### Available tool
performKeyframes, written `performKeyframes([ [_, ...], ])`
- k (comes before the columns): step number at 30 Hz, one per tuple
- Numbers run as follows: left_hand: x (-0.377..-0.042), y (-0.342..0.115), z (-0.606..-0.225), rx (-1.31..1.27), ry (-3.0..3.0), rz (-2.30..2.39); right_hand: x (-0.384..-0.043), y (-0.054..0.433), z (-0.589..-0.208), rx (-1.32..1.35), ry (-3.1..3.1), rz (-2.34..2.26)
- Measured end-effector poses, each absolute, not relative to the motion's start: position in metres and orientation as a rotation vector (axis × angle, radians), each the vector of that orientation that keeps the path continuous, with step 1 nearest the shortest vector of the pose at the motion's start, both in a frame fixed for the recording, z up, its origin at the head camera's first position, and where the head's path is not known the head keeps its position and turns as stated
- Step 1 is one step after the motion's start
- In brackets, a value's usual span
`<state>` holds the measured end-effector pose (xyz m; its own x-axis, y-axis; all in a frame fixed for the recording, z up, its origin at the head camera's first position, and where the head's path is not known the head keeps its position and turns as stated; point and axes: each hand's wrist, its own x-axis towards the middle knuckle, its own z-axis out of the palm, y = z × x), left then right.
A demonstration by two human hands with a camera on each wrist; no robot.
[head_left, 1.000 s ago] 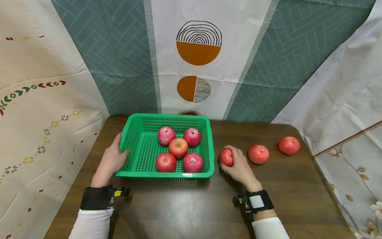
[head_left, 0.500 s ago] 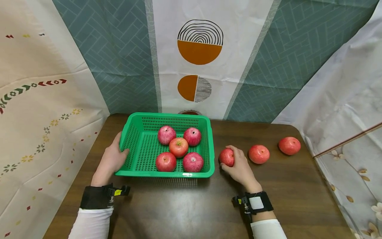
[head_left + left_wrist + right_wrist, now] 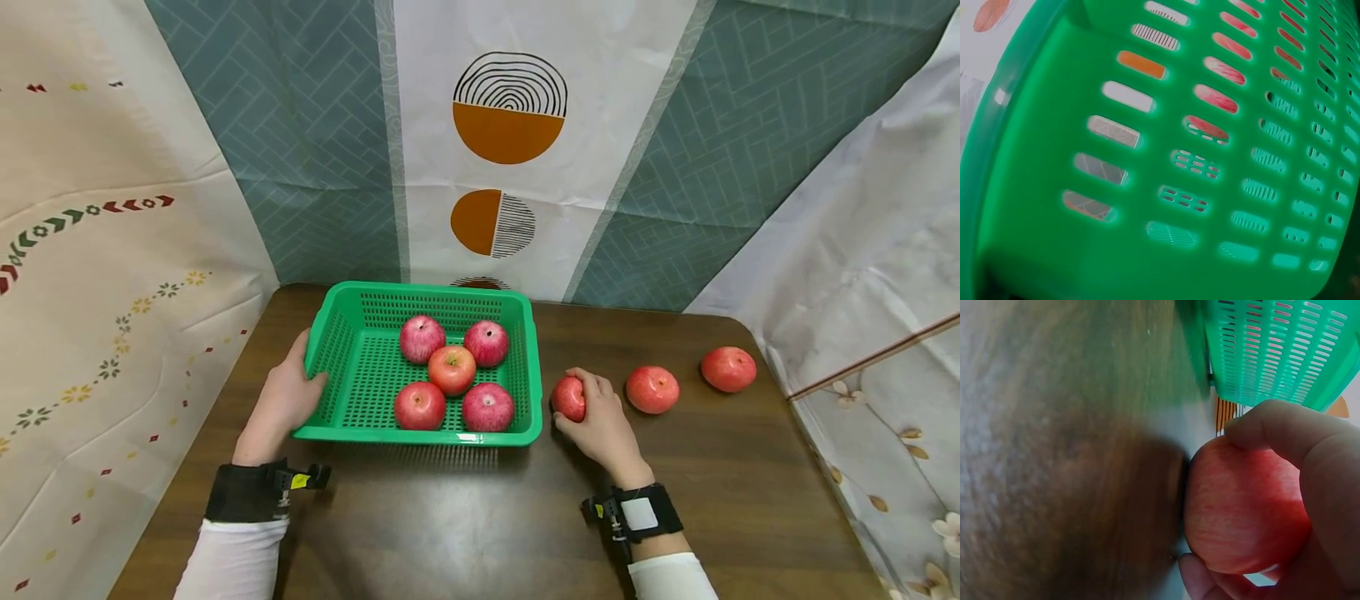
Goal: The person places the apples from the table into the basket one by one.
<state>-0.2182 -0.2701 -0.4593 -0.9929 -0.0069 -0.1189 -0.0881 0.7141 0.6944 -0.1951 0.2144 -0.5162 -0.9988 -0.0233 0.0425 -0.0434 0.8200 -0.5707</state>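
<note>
A green plastic basket [image 3: 427,437] stands on the table with several red apples inside, gathered toward its middle and right. At its left side, my left hand [image 3: 287,398] holds the rim, thumb on the inner side; in the left wrist view only the slotted basket wall [image 3: 1029,206] shows, not the fingers. Just right of the basket, my right hand [image 3: 606,429] grips a red apple [image 3: 567,397] on the table. Close up in the right wrist view, thumb and fingers lie around that apple [image 3: 1241,506], which sits low against the tabletop.
Two more red apples, a nearer one [image 3: 652,389] and a farther one [image 3: 728,369], lie on the brown wooden table [image 3: 420,525] to the right of my right hand. Patterned cloth [image 3: 330,167] hangs behind the table and along both sides.
The head view has shifted very slightly. Both hands stay where they were, the left at the basket and the right around the same apple.
</note>
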Motion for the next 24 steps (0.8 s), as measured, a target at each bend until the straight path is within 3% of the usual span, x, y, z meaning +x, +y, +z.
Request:
performKeyframes([
  [24,-0.2192,-0.2711,-0.4597,-0.085,2.782,1.162,-0.1913,0.2215,-0.5112,-0.006,-2.955,0.935],
])
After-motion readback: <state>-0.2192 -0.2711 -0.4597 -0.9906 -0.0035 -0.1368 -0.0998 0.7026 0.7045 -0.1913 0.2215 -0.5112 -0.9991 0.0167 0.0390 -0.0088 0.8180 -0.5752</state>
